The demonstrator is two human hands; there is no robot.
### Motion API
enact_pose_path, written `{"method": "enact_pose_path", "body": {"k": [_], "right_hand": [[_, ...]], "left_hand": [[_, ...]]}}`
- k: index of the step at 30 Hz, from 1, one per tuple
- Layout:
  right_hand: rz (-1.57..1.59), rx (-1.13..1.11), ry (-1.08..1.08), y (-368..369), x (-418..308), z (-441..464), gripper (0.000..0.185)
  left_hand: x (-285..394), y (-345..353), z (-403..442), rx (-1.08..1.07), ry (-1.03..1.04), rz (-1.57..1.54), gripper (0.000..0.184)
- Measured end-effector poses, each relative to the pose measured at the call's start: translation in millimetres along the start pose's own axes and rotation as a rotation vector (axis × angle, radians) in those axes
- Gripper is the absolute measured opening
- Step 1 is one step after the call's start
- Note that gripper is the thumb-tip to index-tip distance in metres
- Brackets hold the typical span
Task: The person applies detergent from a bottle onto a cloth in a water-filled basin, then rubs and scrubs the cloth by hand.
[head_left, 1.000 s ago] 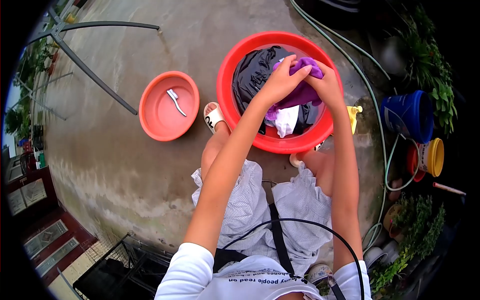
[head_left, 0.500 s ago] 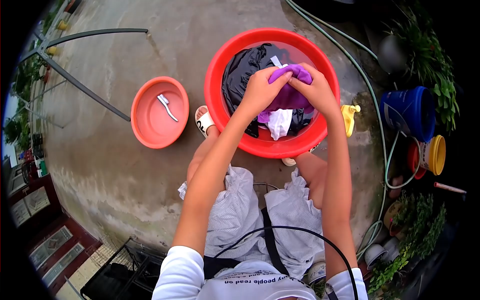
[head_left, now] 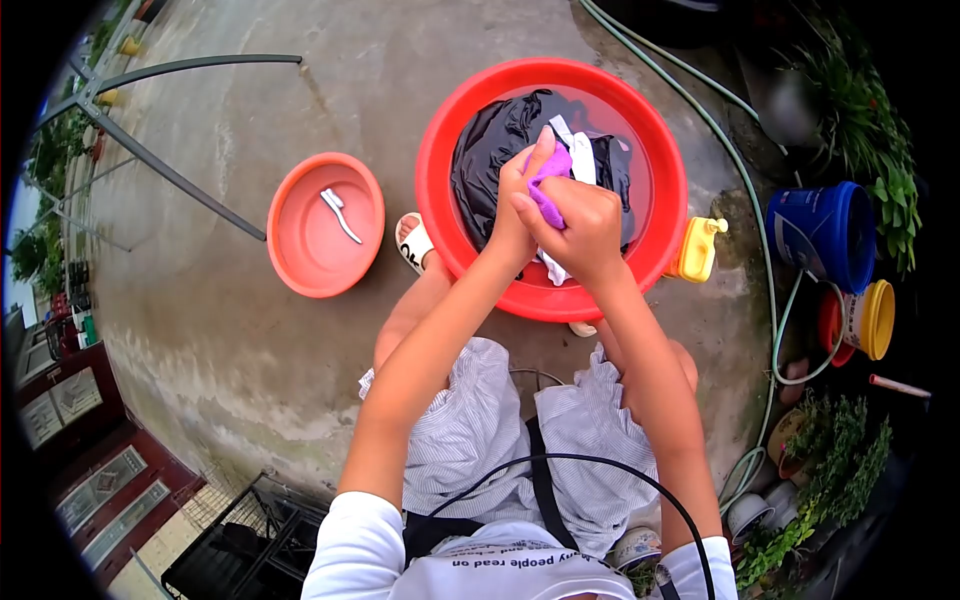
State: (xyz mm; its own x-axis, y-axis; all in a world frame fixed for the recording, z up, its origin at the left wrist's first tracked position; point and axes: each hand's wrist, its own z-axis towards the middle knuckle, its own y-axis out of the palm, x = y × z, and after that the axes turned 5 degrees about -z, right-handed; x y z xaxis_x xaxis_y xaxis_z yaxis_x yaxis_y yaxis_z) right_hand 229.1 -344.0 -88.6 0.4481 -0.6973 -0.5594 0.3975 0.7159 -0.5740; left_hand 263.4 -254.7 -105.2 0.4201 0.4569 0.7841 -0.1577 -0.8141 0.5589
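Observation:
A bunched purple cloth (head_left: 549, 190) is squeezed between my two hands above a large red basin (head_left: 437, 130). My left hand (head_left: 517, 195) closes round its left side, thumb pointing up. From the right, my right hand (head_left: 582, 222) wraps the cloth with curled fingers. Below them in the basin's water lie black garments (head_left: 490, 140) and a white cloth (head_left: 580, 158). Much of the purple cloth is hidden inside my fingers.
A smaller orange-pink basin (head_left: 290, 260) with a white brush (head_left: 340, 215) stands at left. Right of the red basin is a yellow bottle (head_left: 700, 248). A green hose (head_left: 745, 180), a blue bucket (head_left: 825, 230) and a yellow bucket (head_left: 878, 318) are farther right. A metal frame (head_left: 180, 180) stands upper left.
The purple cloth, spread between my fingertips before, is now gathered into a tight bunch between both hands. My hands have come together, and more of the white cloth shows.

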Motion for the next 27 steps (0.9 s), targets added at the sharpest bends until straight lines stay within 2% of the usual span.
{"method": "enact_pose_path", "body": {"k": [1,2,3,5,6,9,11,12,13,16,18,20,23,26,27], "right_hand": [[-0.026,0.074,0.0,4.7,2.9,-0.5,0.037],[0.034,0.102,0.185,6.3,8.5,1.5,0.038],[0.095,0.131,0.369,6.9,16.0,4.2,0.038],[0.198,0.163,0.669,6.0,31.6,10.5,0.038],[0.247,0.181,0.677,8.4,34.1,12.2,0.038],[0.372,0.203,0.754,6.3,26.0,7.9,0.034],[0.172,0.08,0.404,1.6,2.0,2.2,0.031],[0.077,0.021,0.227,0.9,-8.8,-1.8,0.03],[-0.018,-0.014,0.235,3.6,-15.2,-7.1,0.028],[0.246,0.15,0.561,6.2,4.4,-0.3,0.03],[0.422,0.179,0.804,3.8,31.1,3.0,0.035],[0.484,0.105,0.863,4.0,50.7,3.6,0.036],[0.506,0.193,0.862,4.6,39.1,9.0,0.035],[0.477,0.077,0.682,14.2,14.6,5.4,0.031],[0.428,0.035,0.635,13.8,10.5,3.6,0.03]], "left_hand": [[-3.5,4.3,-1.7,0.058,-0.025,-0.055,0.031],[-8.2,10.2,-3.9,0.118,-0.05,-0.111,0.032],[-8.8,17.1,-8.2,0.166,0.039,-0.046,0.031],[-6.7,23.2,-17.4,0.122,0.045,0.028,0.031],[-4.7,25.2,-17.3,0.101,0.076,0.104,0.031],[3.3,25.0,-10.7,0.104,0.072,0.059,0.03],[11.2,23.8,1.3,0.201,0.06,-0.053,0.031],[18.0,16.5,5.6,0.212,0.031,0.015,0.03],[15.0,14.6,8.2,0.234,0.016,0.003,0.029],[-7.7,24.4,1.9,0.27,0.028,-0.105,0.024],[-15.5,29.5,-6.4,0.175,0.028,-0.067,0.025],[-20.1,33.6,-9.8,0.111,0.095,0.102,0.03],[-17.2,27.1,2.0,0.122,0.058,0.02,0.031],[-4.6,11.9,16.9,0.261,0.022,-0.136,0.025],[3.0,4.5,20.4,0.248,-0.002,-0.168,0.028]]}}
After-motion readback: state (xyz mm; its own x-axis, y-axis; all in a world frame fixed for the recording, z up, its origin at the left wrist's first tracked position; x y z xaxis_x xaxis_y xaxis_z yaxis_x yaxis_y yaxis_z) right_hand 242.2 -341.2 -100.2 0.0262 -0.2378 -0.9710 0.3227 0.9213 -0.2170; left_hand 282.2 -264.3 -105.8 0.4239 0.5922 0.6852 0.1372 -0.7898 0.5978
